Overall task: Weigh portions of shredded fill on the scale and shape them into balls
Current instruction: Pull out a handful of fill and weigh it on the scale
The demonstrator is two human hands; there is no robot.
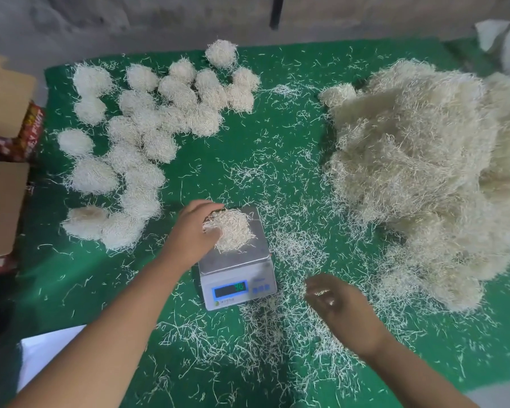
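A person's left hand (193, 231) cups a portion of shredded fill (233, 231) on the scale (237, 266), fingers curled round its near edge, seemingly to gather it once the lit display reads its weight. The right hand (331, 298) hovers just right of the scale, fingers loosely bent, a few strands clinging. Finished balls (142, 128) lie at the green bench's (277, 136) left; the loose heap (418, 172) waits right.

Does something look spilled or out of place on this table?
Yes. Loose shreds lie scattered over the green cloth, thickest around the scale, apart from the big pile. One ball looks darker than the rest.
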